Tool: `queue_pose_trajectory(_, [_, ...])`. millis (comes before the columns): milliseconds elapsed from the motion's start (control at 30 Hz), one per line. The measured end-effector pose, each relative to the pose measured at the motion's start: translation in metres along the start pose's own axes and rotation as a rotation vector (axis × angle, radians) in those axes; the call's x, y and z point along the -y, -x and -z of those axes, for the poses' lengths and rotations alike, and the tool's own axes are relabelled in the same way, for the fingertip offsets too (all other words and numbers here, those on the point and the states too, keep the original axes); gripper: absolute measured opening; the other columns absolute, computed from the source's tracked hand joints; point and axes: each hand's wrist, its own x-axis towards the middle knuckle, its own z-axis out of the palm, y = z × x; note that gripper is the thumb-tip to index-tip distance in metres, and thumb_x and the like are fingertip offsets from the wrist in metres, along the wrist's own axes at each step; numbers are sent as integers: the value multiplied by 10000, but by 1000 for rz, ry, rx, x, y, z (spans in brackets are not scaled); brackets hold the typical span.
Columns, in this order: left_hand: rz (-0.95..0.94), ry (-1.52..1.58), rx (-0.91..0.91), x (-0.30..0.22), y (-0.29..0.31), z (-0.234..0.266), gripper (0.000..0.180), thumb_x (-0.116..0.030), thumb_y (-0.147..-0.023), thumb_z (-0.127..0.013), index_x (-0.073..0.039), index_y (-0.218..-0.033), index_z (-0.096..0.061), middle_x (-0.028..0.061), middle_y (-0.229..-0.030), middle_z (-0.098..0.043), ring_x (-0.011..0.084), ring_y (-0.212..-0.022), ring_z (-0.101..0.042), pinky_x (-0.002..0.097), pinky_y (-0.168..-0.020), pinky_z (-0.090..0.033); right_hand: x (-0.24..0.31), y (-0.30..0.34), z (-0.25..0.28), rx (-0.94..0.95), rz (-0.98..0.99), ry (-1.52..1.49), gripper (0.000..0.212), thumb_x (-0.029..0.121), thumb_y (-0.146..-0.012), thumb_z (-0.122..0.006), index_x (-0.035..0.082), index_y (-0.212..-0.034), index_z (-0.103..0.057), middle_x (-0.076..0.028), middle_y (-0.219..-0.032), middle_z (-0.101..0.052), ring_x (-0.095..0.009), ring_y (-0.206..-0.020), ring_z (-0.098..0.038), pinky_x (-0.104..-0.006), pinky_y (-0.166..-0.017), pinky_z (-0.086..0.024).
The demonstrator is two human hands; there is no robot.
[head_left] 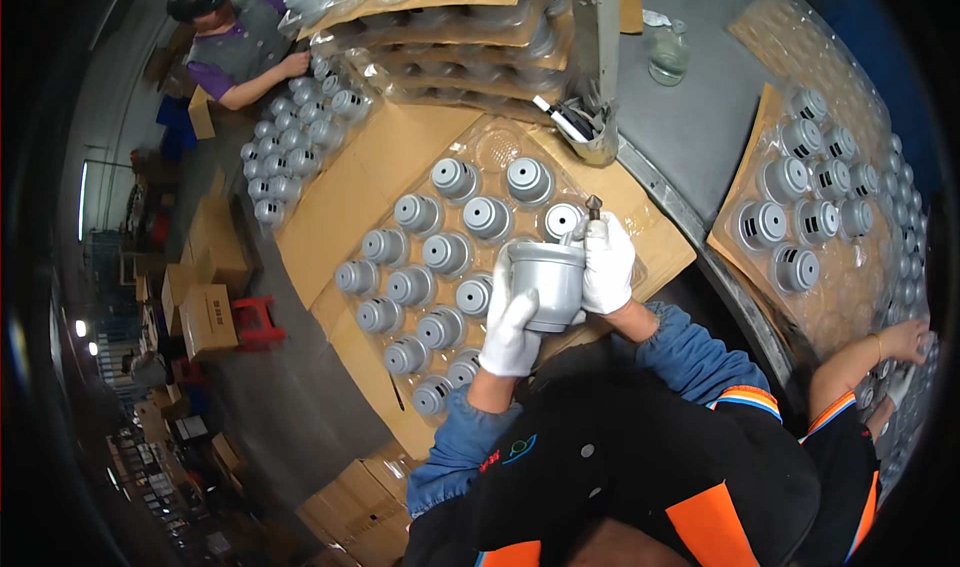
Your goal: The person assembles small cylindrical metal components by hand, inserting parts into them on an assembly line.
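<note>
My left hand (511, 335), in a white glove, is closed around the side of a grey cup-shaped housing (552, 282), held up over the tray. In my gloved right hand (609, 269) is a countersink bit (595, 207), its dark conical tip pointing up and away from me. The right hand sits against the housing's right side; its fingertips are partly hidden. Beyond and left of both hands, several similar grey housings (447, 254) stand in rows in a clear plastic tray (494, 149), each showing a round top with a central hole.
Cardboard (335, 197) lies beneath the tray. A holder with pens (597, 147) stands beyond it, near stacked trays (470, 57). More housings fill a tray (800, 297) at right, where a co-worker's hand (905, 341) reaches in. Another person (235, 52) handles housings at far left.
</note>
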Motion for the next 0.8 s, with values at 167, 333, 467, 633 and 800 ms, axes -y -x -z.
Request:
queue_pose_trajectory(167, [2, -116, -63, 2, 14, 7, 930, -191, -663, -810, -28, -1390, -254, 148, -1251, -450, 237, -1119, -511, 359, -891, -493, 32, 8, 2, 43, -246, -194, 180, 170, -981, -458, 7, -929, -518, -54, -734, -579, -112, -660, -540, -245, -628, -459])
queue_pose_trajectory(333, [-295, -716, -132, -4, 26, -8, 940, -197, -623, -852, -8, -1347, -285, 163, -1220, -449, 239, -1090, -499, 352, -901, -459, 37, 15, 10, 48, -179, -126, 163, 159, -968, -482, 4, -989, -528, -59, -743, -600, -112, -660, -556, -258, -623, -464])
queue_pose_trajectory(467, [-324, -808, -137, -8, 35, -21, 947, -181, -618, -854, 2, -1346, -277, 183, -1225, -430, 251, -1112, -484, 363, -912, -455, 34, 17, 14, 43, -180, -143, 172, 158, -960, -500, 4, -1025, -539, -56, -745, -608, -115, -665, -565, -269, -620, -462])
queue_pose_trajectory(633, [-382, -869, -125, -5, 39, -23, 946, -185, -620, -852, 1, -1344, -272, 182, -1234, -414, 246, -1118, -476, 369, -916, -451, 42, 18, 19, 73, -185, -169, 194, 166, -959, -501, -7, -1036, -545, -58, -752, -615, -121, -666, -565, -273, -623, -463])
queue_pose_trajectory(800, [-335, -596, -38, 3, 32, -9, 941, -223, -612, -856, -14, -1331, -286, 149, -1228, -411, 232, -1119, -464, 363, -922, -445, 45, 14, 24, 42, -141, -107, 171, 153, -934, -525, -3, -974, -582, -80, -724, -620, -154, -657, -586, -296, -625, -468])
